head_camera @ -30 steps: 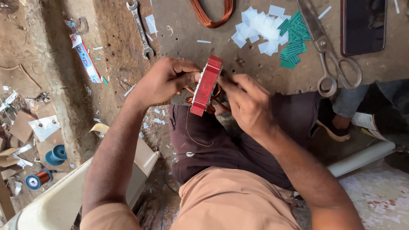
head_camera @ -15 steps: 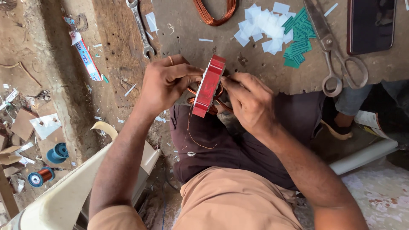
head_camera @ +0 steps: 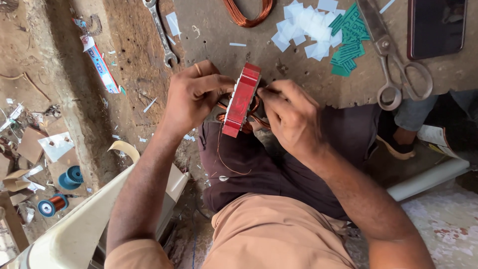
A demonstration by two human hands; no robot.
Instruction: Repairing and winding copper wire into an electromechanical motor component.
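**Red core held edge-on between both my hands**

My left hand (head_camera: 191, 102) has its fingers (head_camera: 214, 82) curled against the left face of the red winding core (head_camera: 241, 99), thumb side up, gripping it. My right hand (head_camera: 289, 117) comes in from the other side, its fingers (head_camera: 269, 92) pressed together at the core's right face, seemingly pinching something thin there; I cannot make out what, since my knuckles cover it. The core sits directly between the two hands, touching both, standing on edge with its long axis running away from me and slightly to the right, its far end over the edge of the desk (head_camera: 308, 74), its near end over my lap. Copper wire (head_camera: 254, 119) bunches out beneath it, just under my right fingers, and one loose strand (head_camera: 221, 159) trails down over my trousers. Both hands are equally close; the right one works the wire side.

Beyond my right fingers lie white paper slips (head_camera: 303, 25) and green slips (head_camera: 348, 45), then scissors (head_camera: 393, 65) and a dark phone (head_camera: 435, 27), cut off at the top. A copper coil (head_camera: 246, 12) is also cut off. Beyond my left fingers lies a spanner (head_camera: 162, 35); far left, on the floor, wire spools (head_camera: 69, 177).
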